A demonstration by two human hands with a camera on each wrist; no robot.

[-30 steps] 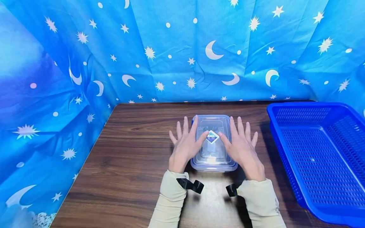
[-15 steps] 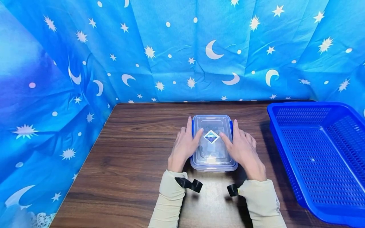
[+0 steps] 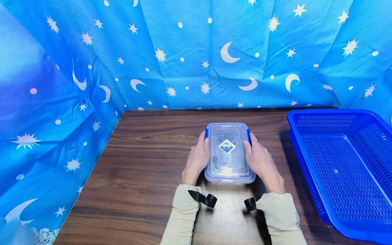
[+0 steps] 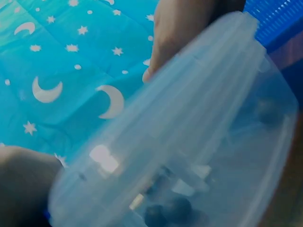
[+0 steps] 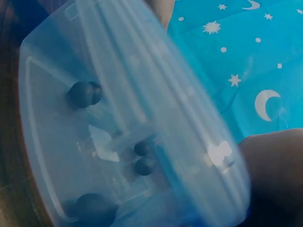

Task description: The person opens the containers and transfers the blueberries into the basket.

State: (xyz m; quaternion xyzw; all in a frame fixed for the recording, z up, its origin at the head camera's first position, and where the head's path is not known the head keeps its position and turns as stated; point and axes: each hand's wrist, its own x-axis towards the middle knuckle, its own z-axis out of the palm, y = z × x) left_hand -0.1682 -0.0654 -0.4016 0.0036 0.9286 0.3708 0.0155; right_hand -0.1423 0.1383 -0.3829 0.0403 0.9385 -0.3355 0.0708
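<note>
A clear lidded plastic food container point(image 3: 226, 161) with blue side latches lies on the wooden table. A diamond-shaped label point(image 3: 227, 146) is on its lid. My left hand point(image 3: 197, 158) grips its left side, thumb along the lid edge. On the opposite side my right hand point(image 3: 262, 162) holds it the same way. The fingers of both hands are mostly hidden beside the walls. Through the cloudy wall in the right wrist view, several dark round things point(image 5: 144, 165) show inside; the left wrist view shows dark round things point(image 4: 177, 209) too, their kind unclear.
A large blue plastic basket point(image 3: 312, 190) with perforated walls stands on the right of the table point(image 3: 137, 177). A blue curtain point(image 3: 190, 44) with moons and stars hangs behind and to the left. Black wrist cameras point(image 3: 210, 200) stick out from both sleeves.
Both hands have gone from spread fingers over the lid to gripping the container's sides. The thumbs have moved outward from the label to the lid edges. The container has hardly moved.
</note>
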